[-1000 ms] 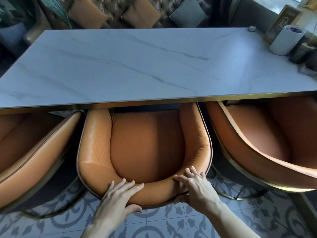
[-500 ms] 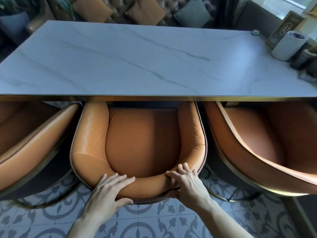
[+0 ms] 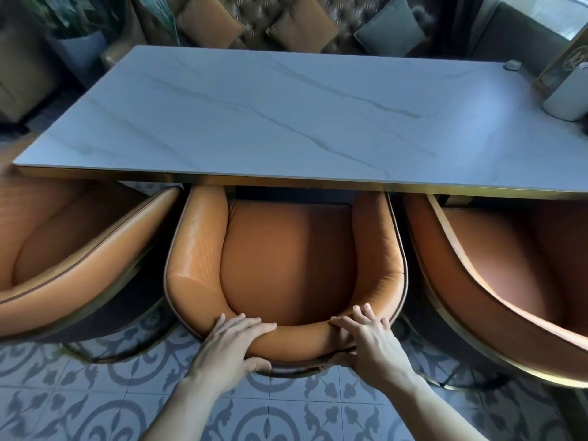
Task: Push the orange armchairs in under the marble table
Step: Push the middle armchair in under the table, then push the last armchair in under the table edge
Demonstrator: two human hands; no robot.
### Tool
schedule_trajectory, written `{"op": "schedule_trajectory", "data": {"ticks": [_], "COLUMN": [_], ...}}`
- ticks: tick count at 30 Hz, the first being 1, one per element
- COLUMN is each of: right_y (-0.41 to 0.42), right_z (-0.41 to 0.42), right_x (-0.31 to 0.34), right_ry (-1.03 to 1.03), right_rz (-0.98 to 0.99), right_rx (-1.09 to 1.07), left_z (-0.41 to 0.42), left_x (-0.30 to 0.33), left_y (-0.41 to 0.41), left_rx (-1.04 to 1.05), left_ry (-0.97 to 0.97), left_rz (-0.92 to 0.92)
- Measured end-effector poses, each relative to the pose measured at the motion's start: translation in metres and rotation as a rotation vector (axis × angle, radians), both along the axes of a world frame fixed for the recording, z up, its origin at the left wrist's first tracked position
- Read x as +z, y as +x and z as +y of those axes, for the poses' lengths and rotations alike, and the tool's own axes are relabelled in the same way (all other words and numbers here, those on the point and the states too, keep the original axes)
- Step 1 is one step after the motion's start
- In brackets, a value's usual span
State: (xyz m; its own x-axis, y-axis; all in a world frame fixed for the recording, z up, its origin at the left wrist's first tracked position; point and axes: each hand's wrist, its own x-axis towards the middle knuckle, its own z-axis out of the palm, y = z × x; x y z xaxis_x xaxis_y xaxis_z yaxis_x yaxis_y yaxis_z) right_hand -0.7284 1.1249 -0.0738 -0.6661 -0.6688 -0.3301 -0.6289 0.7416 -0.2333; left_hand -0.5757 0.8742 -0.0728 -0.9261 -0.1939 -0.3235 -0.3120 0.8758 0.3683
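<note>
Three orange leather armchairs stand along the near edge of the white marble table. The middle armchair has its arm fronts under the gold table edge. My left hand grips the left part of its curved backrest, fingers over the top and thumb behind. My right hand grips the right part of the same backrest the same way. The left armchair and the right armchair sit close on either side, each partly under the table.
A white cylinder and a framed sign stand at the table's right end, with a small grey object near the far edge. A tufted sofa with cushions lies beyond. Patterned floor tiles are below.
The middle armchair has slid forward toward the table with both hands on its backrest. The view has pulled back, showing more of the table and floor.
</note>
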Motion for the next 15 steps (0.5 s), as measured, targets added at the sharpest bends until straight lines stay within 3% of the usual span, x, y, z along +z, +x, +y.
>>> {"op": "schedule_trajectory", "data": {"ticks": [8,15], "right_y": [0.011,0.037], "right_z": [-0.009,-0.059], "right_x": [0.029,0.080], "right_ry": [0.115,0.123], "right_rz": [-0.074,-0.056], "right_rx": [-0.003,-0.031], "left_z": [0.009,-0.052], "left_x": [0.030,0.083], "left_y": [0.008,0.051], "left_rx": [0.068,0.142], "left_ry": [0.006,0.021], "left_rz": [-0.108,0.009]}}
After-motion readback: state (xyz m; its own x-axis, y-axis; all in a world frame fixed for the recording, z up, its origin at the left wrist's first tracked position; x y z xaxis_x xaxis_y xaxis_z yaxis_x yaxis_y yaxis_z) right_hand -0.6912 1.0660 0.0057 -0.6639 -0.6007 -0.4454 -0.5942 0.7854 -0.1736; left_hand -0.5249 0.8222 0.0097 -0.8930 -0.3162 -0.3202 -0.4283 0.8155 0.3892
